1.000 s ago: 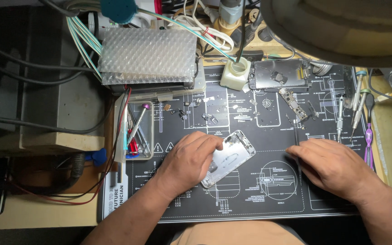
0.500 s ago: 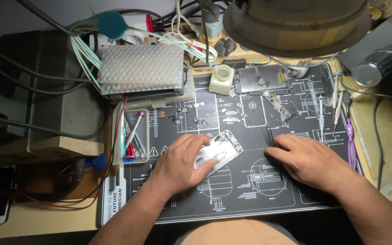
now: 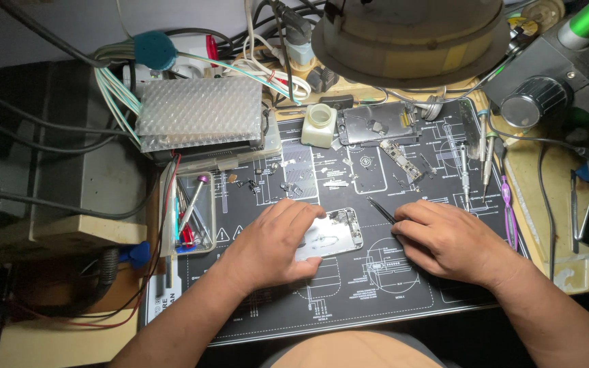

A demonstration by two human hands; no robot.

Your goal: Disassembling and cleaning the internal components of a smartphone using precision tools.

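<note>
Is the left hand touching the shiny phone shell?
Touching. The head view shows the left hand lying on the phone shell, its fingers covering the shell's left end with no gap.

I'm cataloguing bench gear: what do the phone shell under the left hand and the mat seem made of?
Phone shell: probably bare metal, silvery, throwing bright glare. Mat: likely rubber or silicone, matte black with white printed diagrams and no shine. Left hand rests on the shell.

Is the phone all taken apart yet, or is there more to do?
Partly. A circuit board and screen panel already lie out on the repair mat. The left hand steadies the opened phone shell; the right hand holds tweezers. Small parts remain inside.
</note>
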